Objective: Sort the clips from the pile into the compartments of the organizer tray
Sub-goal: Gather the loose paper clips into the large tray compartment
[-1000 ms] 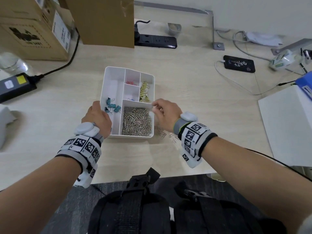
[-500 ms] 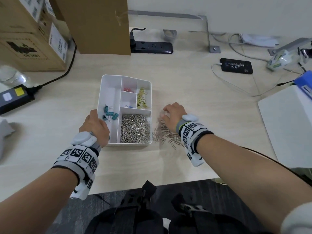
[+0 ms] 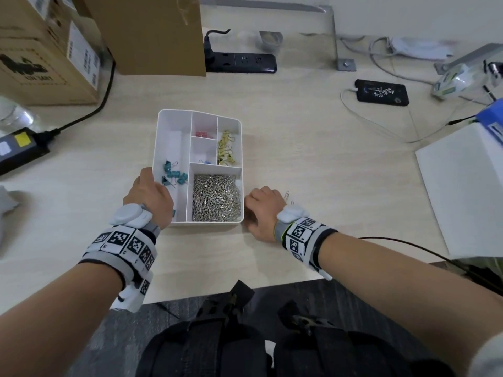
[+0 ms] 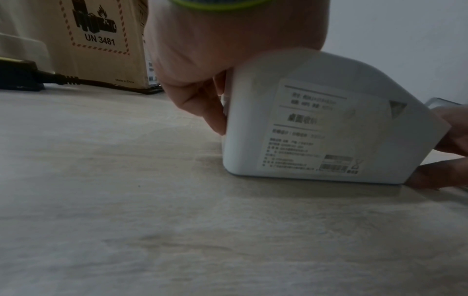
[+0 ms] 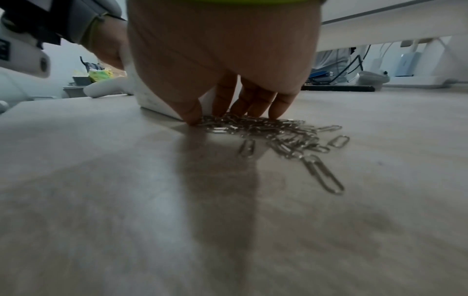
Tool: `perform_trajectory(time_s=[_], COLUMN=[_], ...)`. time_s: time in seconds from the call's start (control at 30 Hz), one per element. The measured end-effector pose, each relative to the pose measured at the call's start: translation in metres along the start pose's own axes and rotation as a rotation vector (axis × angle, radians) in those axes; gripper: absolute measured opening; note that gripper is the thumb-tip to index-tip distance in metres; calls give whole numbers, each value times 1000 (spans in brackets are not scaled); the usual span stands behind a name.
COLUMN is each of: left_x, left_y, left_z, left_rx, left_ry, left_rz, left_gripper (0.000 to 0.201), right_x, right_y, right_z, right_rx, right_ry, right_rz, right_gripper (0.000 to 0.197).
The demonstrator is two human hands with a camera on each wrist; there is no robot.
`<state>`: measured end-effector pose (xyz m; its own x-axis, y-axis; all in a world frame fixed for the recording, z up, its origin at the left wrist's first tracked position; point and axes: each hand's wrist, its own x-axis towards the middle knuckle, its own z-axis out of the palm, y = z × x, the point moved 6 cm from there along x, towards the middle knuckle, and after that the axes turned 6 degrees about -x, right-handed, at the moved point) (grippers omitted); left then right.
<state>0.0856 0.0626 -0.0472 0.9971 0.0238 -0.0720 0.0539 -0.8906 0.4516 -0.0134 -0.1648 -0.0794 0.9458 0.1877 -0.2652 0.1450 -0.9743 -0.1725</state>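
Observation:
The white organizer tray [image 3: 174, 137] stands mid-table. My left hand [image 3: 148, 194] grips its near left corner, fingers against the wall [image 4: 217, 112], and a labelled face of the tray [image 4: 316, 120] shows there. The near right compartment is full of silver paper clips [image 3: 216, 197]. Other compartments hold teal binder clips [image 3: 174, 174], yellow clips [image 3: 226, 151], pink clips [image 3: 204, 134] and one blue clip [image 3: 207, 161]. My right hand [image 3: 261, 210] is beside the tray's right wall. Its thumb and fingertips [image 5: 222, 118] close on the pile of paper clips [image 5: 273, 132] on the table.
Cardboard boxes [image 3: 40, 50] stand at the back left, with a black power strip [image 3: 242, 62] behind the tray. A power adapter [image 3: 19, 148] lies at the left. A phone [image 3: 381, 92] on a cable and a white box [image 3: 468, 186] are at the right.
My right hand left the tray's paper clip compartment, dropped onto the pile on the table and slid with it toward the tray's right wall. My left hand kept its hold on the tray.

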Motion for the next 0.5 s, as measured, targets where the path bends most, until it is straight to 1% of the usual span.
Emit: perform_trajectory(time_s=[0.07,0.17,0.3,0.33,0.4,0.47,0.5], left_x=[0,0,0,0,0,0,0], left_y=[0,1,1,2,2,1,1], left_z=[-2,-5,-4,-4,-4,-4,-3], left_rx=[-3,-16,-5,-7,-8,-6,-6], left_ry=[-21,-55,-72,-74,-67,-56,-56], left_rz=[2,-3,-15,-14,-11,-9,-12], left_gripper=[19,20,21,21,22,22,22], right_x=[-4,-10,-17,-19,-21,-25,-29], right_y=[-1,6,29,35,48,62,69], right_z=[2,0,-6,-7,-13,-21,-22], right_rx=[21,44,20,20,56,113,126], right_ry=[2,71,90,98,145,170,130], right_rz=[-24,-78,-64,-49,-1,118,205], right_gripper=[25,12,5,6,15,29,40])
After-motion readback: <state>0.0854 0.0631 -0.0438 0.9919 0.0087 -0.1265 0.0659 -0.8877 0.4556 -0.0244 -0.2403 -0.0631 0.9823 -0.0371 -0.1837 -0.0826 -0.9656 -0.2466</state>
